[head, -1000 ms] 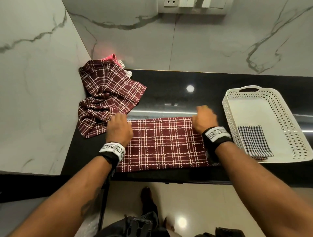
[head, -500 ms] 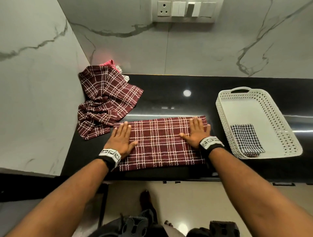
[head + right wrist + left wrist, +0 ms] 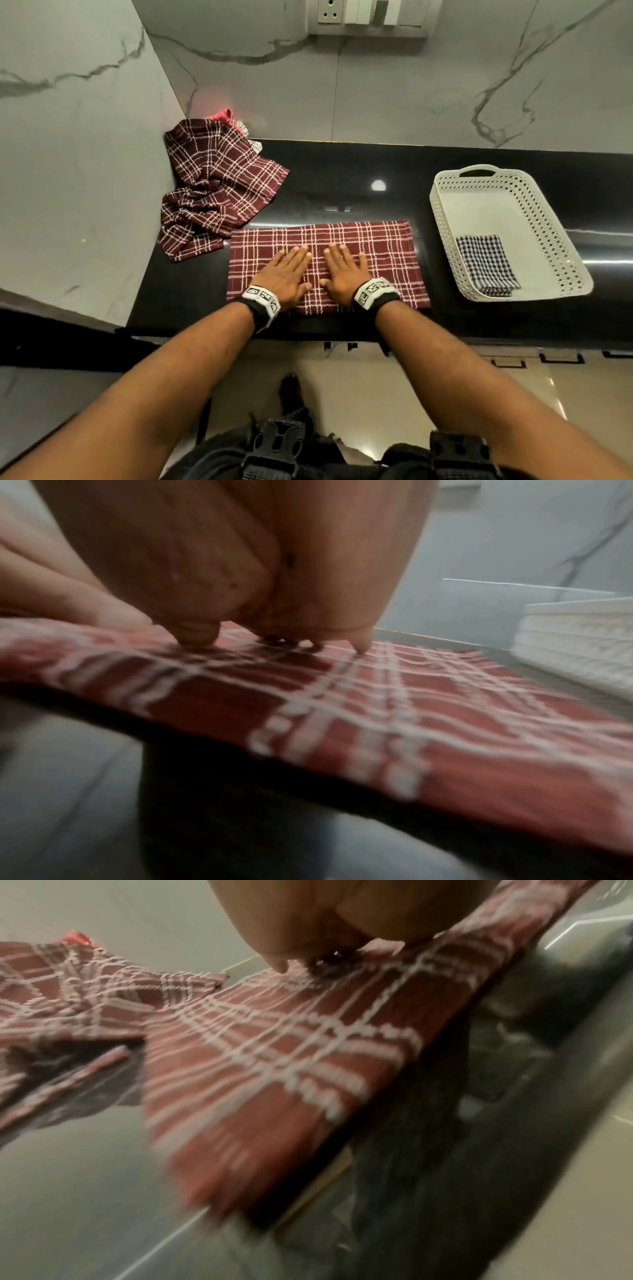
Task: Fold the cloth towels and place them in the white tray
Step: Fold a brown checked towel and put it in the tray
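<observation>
Both palms lie flat, fingers straight, side by side on the half-folded maroon plaid cloth towel (image 3: 383, 253) on the glossy black bench (image 3: 342, 178) — left hand (image 3: 286, 274) and right hand (image 3: 344, 270) pressing its middle, likely to flatten the crease. The white perforated plastic tray (image 3: 442, 212) sits to the right, already holding a folded black-and-white checked towel (image 3: 484, 263); a crumpled maroon plaid towel (image 3: 219, 192) waits at the left.

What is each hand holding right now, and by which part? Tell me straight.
Nothing is held. The left hand and right hand lie flat, fingers straight, pressing the middle of the folded maroon towel; no grip on it.
</observation>
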